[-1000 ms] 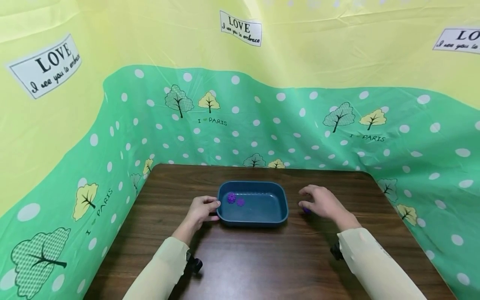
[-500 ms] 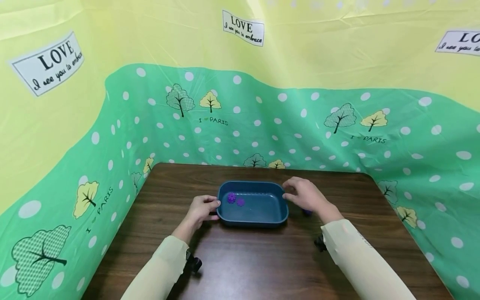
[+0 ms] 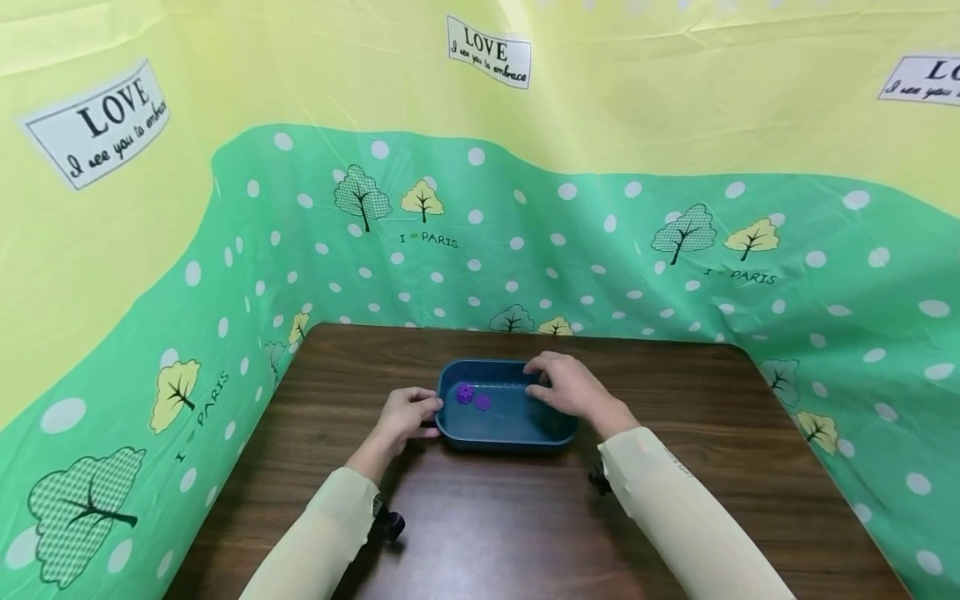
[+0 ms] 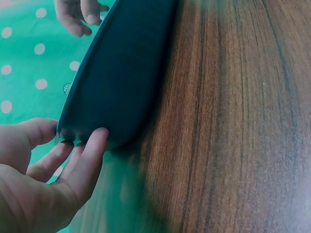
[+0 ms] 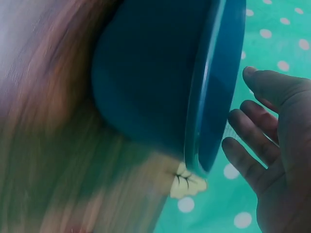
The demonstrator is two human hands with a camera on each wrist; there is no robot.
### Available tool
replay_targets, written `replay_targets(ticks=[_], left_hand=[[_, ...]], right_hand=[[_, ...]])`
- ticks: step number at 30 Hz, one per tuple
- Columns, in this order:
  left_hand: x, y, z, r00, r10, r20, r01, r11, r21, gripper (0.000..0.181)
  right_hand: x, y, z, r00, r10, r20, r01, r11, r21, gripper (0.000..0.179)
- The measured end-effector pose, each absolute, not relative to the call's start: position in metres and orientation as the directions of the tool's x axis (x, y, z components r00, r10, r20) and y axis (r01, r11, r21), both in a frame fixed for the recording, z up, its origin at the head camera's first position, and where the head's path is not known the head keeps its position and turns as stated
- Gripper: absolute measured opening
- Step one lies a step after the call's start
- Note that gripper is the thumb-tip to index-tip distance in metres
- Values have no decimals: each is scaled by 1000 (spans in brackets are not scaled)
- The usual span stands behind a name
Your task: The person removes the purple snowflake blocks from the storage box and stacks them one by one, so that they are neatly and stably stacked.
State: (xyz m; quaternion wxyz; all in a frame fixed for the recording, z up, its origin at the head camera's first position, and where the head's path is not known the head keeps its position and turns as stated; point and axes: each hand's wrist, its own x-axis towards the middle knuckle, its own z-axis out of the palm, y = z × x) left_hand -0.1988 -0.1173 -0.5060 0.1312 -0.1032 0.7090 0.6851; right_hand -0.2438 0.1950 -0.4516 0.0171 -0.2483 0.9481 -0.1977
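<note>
A dark blue rectangular plastic box (image 3: 502, 443) stands on the table, with two small purple flower-shaped pieces inside near its left end: one knobbly (image 3: 465, 393), one flatter-looking (image 3: 483, 402). My left hand (image 3: 405, 414) holds the box's left end; in the left wrist view one finger meets the rim while other fingertips (image 4: 99, 133) touch the outer wall. Over the right part of the box hovers my right hand (image 3: 567, 386), fingers apart and slightly bent. Its palm side shows in the right wrist view, and nothing is visible between the fingers (image 5: 252, 131).
The brown wood-grain table (image 3: 487, 517) backs onto a green and yellow printed cloth (image 3: 450, 275), which also runs down both sides. A small dark camera (image 3: 390, 525) is strapped at the left wrist, another (image 3: 600, 479) at the right.
My right hand has moved left from beside a dark purple piece on the table to over the box. That piece is now hidden behind the right arm. My left hand stays put.
</note>
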Motion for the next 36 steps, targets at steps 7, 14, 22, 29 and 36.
replay_targets(ticks=[7,14,22,29,36], left_hand=[[-200,-118,-504,-944,43,-328,-327,40,944,33],[-200,-118,-503,-943,40,-330,-329,31,944,34],[-200,-118,-507,-944,41,-326,-325,25,945,34],[-200,-117,-506,-947,38,-319,-318,22,948,33],[-199,-117,-505,-947,37,-318,-318,25,948,33]], right_hand=[[-245,176,-461,-869,-493,48,-471,791,-391,33],[-249,162,-472,-862,-506,-9,-460,790,-406,35],[-250,147,-488,-869,-490,-72,-420,806,-417,35],[-253,137,-501,-872,-480,-96,-414,828,-378,36],[-254,129,-503,-873,-475,-113,-415,844,-341,39]])
